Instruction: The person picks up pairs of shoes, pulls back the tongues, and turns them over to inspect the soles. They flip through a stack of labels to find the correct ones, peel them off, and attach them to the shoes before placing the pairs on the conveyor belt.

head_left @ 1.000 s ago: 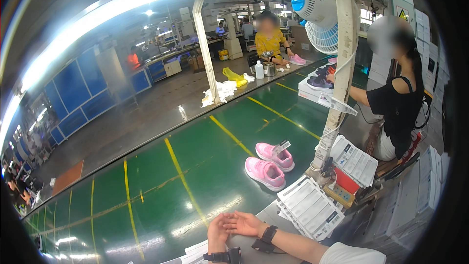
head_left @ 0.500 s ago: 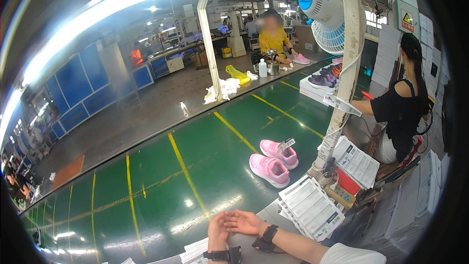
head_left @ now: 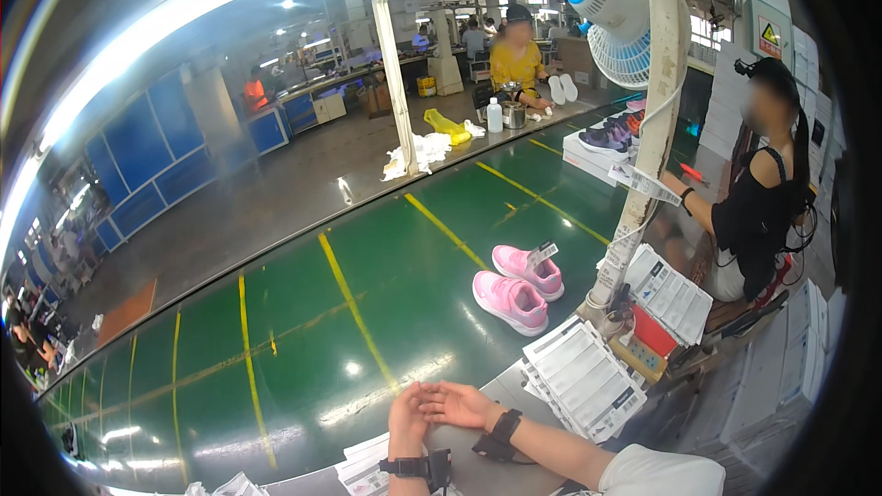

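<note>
My left hand [head_left: 407, 411] and my right hand [head_left: 457, 404] rest together at the near edge of the green conveyor belt [head_left: 303, 377], and I see nothing in either. The right fingers stretch leftward, loosely bent, against the left fingers. Part of the left fingers is hidden behind the right ones. Both wrists wear black straps with small devices. Ahead and to the right, apart from my hands, a pair of pink sneakers [head_left: 511, 301] sits on the belt, with a paper tag on the farther shoe.
Printed sheets [head_left: 584, 380] lie in a stack right of my hands, beside a power strip [head_left: 638, 356] and a white post [head_left: 654, 101]. More shoes [head_left: 604, 140] stand on a white box. A person in black sits at right. Across the belt, a person in yellow holds pale shoe soles [head_left: 562, 89].
My hands stay together. The person in yellow has raised the footwear, so pale soles now show. The person in black has turned toward the belt. The view has shifted slightly.
</note>
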A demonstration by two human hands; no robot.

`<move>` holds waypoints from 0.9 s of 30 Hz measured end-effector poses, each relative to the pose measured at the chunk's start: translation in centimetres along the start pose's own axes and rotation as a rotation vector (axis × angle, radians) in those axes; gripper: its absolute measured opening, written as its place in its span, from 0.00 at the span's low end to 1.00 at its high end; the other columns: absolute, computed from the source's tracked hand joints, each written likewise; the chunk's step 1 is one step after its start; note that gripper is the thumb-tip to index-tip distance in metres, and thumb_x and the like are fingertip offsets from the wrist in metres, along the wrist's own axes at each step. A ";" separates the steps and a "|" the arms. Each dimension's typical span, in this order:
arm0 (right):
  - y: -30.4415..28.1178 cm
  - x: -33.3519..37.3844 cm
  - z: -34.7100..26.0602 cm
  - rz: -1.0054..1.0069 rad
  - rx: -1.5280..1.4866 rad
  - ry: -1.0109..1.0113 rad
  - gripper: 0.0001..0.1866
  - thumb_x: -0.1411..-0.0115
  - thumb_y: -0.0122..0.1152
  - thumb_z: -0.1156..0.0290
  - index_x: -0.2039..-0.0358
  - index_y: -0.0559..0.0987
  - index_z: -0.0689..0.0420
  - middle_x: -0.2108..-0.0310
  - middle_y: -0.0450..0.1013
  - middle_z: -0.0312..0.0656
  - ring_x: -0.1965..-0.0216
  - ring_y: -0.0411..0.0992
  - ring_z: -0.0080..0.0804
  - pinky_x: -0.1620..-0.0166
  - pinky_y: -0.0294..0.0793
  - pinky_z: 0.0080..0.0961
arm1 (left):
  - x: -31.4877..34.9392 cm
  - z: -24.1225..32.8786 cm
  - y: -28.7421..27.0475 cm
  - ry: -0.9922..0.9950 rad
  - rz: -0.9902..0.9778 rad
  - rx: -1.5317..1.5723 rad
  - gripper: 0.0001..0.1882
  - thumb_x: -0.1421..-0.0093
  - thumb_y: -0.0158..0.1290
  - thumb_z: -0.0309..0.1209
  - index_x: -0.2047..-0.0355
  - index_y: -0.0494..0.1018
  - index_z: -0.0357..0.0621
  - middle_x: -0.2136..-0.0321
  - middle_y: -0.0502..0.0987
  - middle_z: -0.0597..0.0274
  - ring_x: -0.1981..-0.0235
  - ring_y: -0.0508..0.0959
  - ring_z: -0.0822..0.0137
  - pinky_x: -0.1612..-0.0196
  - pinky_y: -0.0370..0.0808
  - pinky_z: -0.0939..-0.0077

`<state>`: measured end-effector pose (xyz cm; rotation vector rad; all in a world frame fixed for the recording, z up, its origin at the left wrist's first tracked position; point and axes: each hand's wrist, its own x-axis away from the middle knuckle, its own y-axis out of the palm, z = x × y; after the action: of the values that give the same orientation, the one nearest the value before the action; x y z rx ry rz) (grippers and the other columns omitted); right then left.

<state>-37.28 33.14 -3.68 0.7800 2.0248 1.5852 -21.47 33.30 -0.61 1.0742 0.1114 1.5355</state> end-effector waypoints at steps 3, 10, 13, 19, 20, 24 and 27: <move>-0.3 0.0 0.0 0.004 0.009 0.000 0.22 0.30 0.42 0.59 0.43 0.67 0.60 0.43 0.66 0.46 0.46 0.68 0.40 0.42 0.66 0.41 | 0.5 0.2 0.7 -0.032 0.010 0.039 0.10 0.43 0.52 0.29 0.60 0.68 0.45 0.68 0.74 0.61 0.73 0.74 0.68 0.78 0.70 0.77; 0.2 -0.1 -0.1 -0.024 0.036 -0.003 0.22 0.30 0.41 0.59 0.44 0.68 0.60 0.42 0.66 0.47 0.45 0.67 0.41 0.42 0.66 0.41 | 1.6 0.4 1.7 0.034 0.037 0.009 0.12 0.43 0.53 0.32 0.59 0.68 0.43 0.64 0.73 0.57 0.71 0.72 0.66 0.74 0.68 0.75; 0.3 0.1 0.1 0.014 0.051 -0.007 0.22 0.31 0.42 0.59 0.44 0.68 0.60 0.42 0.66 0.47 0.45 0.67 0.41 0.42 0.66 0.41 | 0.7 0.3 0.6 -0.001 0.011 0.004 0.15 0.43 0.52 0.31 0.56 0.66 0.44 0.63 0.73 0.57 0.69 0.73 0.64 0.72 0.69 0.72; 0.1 0.0 -0.1 0.022 0.037 0.002 0.22 0.31 0.42 0.59 0.44 0.68 0.60 0.42 0.66 0.48 0.46 0.68 0.41 0.42 0.66 0.40 | 0.7 0.2 0.7 -0.002 0.037 0.015 0.18 0.44 0.53 0.31 0.52 0.67 0.46 0.62 0.74 0.59 0.66 0.76 0.61 0.69 0.73 0.66; 0.1 0.1 0.0 0.025 0.037 0.005 0.22 0.31 0.42 0.59 0.44 0.68 0.60 0.42 0.66 0.48 0.46 0.68 0.41 0.42 0.66 0.40 | 1.0 0.2 1.0 -0.004 0.039 0.018 0.18 0.44 0.53 0.31 0.52 0.67 0.46 0.62 0.74 0.59 0.66 0.76 0.61 0.69 0.73 0.66; 0.2 0.0 0.0 0.034 0.061 -0.001 0.20 0.30 0.41 0.59 0.46 0.69 0.59 0.44 0.68 0.48 0.46 0.69 0.42 0.42 0.66 0.41 | 1.1 0.3 1.1 0.008 0.039 0.003 0.18 0.43 0.52 0.31 0.52 0.65 0.43 0.61 0.73 0.57 0.67 0.74 0.64 0.71 0.70 0.72; 0.1 0.2 0.0 0.042 0.072 0.001 0.20 0.30 0.41 0.59 0.46 0.69 0.58 0.44 0.68 0.48 0.45 0.68 0.42 0.42 0.66 0.41 | 0.8 0.0 0.9 0.005 0.032 0.011 0.18 0.42 0.52 0.32 0.52 0.66 0.43 0.60 0.73 0.56 0.66 0.74 0.64 0.70 0.71 0.72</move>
<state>-37.39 33.28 -3.61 0.8545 2.0894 1.5428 -22.02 33.66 0.43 1.0860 0.1064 1.5679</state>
